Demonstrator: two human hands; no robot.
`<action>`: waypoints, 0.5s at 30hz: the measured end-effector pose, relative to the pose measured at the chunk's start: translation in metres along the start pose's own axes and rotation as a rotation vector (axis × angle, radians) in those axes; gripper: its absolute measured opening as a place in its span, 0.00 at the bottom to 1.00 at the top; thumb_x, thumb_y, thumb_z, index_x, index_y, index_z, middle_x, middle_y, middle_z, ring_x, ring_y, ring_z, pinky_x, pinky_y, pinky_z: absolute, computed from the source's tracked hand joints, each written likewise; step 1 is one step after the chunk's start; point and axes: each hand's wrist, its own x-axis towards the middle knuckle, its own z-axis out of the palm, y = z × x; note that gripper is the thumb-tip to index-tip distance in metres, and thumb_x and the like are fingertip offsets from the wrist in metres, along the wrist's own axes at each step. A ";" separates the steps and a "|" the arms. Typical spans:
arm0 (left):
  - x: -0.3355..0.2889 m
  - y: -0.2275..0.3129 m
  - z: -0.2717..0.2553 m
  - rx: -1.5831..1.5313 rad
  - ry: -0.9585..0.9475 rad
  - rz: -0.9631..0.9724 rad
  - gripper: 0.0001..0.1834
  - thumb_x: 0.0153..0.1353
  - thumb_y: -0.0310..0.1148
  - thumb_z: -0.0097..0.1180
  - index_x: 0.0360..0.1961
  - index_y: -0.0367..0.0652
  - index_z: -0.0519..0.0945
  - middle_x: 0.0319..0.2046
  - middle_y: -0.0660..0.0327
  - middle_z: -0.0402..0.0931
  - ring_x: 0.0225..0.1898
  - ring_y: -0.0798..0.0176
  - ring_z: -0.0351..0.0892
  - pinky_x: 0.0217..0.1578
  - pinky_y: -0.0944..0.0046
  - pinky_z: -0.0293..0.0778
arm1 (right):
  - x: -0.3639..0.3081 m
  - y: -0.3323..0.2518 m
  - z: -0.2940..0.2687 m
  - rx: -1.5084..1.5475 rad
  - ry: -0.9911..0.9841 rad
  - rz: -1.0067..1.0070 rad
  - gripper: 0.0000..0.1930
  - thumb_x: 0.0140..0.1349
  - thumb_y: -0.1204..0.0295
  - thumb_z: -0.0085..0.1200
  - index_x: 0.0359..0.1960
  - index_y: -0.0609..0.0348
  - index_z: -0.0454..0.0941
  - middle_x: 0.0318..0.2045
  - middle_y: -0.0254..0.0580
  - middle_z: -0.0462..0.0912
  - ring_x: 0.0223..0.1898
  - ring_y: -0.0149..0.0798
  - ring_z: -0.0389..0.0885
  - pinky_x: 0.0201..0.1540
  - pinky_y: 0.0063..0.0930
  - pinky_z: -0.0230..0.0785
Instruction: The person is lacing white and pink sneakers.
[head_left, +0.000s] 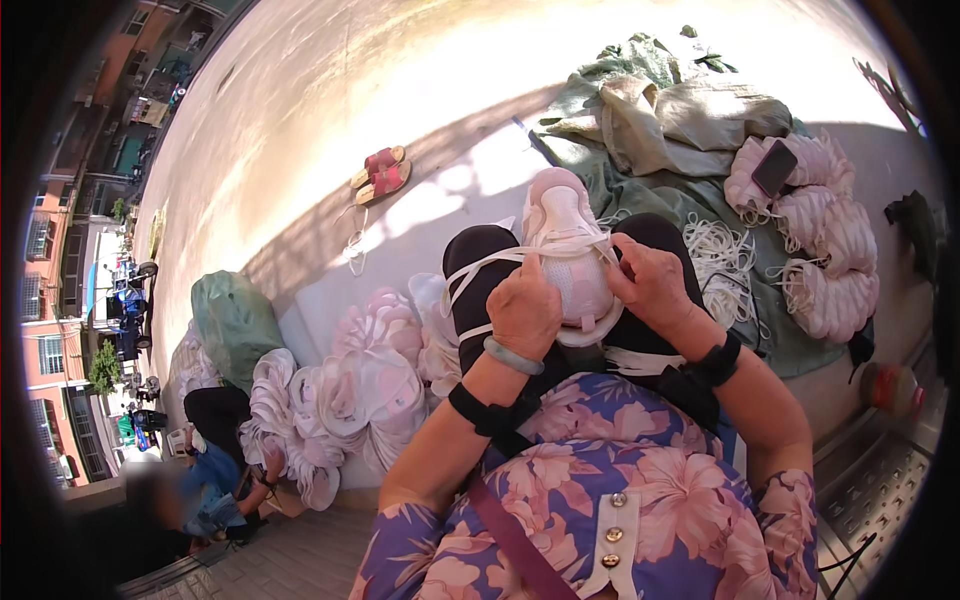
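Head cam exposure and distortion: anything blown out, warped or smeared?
Head view: sunlit ground blown out near the top; red sandals near a shadow edge; buildings bend along the left rim, corners black; co-worker's head blurred; shoe, left hand and right hand shaded but readable.

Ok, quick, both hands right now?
Left hand: closed, pinching white lace.
Right hand: closed, fingertips pinching lace at the right side of the shoe.
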 end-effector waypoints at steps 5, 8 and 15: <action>-0.005 -0.008 0.001 -0.114 0.070 -0.054 0.16 0.49 0.28 0.46 0.42 0.37 0.72 0.21 0.50 0.73 0.25 0.47 0.75 0.28 0.54 0.70 | -0.004 0.003 0.007 -0.100 0.000 -0.042 0.15 0.49 0.68 0.51 0.40 0.57 0.72 0.21 0.39 0.73 0.25 0.44 0.75 0.28 0.35 0.66; -0.006 -0.013 0.001 -0.167 0.094 -0.037 0.16 0.50 0.28 0.47 0.42 0.37 0.72 0.21 0.50 0.73 0.25 0.47 0.75 0.27 0.56 0.70 | 0.006 -0.014 -0.002 -0.217 0.148 -0.266 0.16 0.48 0.68 0.53 0.40 0.56 0.73 0.24 0.35 0.72 0.27 0.41 0.74 0.31 0.34 0.64; -0.007 -0.016 0.003 -0.172 0.128 0.018 0.14 0.53 0.27 0.49 0.41 0.36 0.73 0.22 0.49 0.74 0.26 0.47 0.76 0.27 0.56 0.70 | 0.023 -0.049 0.032 -0.122 0.013 -0.331 0.02 0.47 0.72 0.51 0.23 0.54 0.73 0.22 0.36 0.72 0.28 0.40 0.74 0.33 0.34 0.64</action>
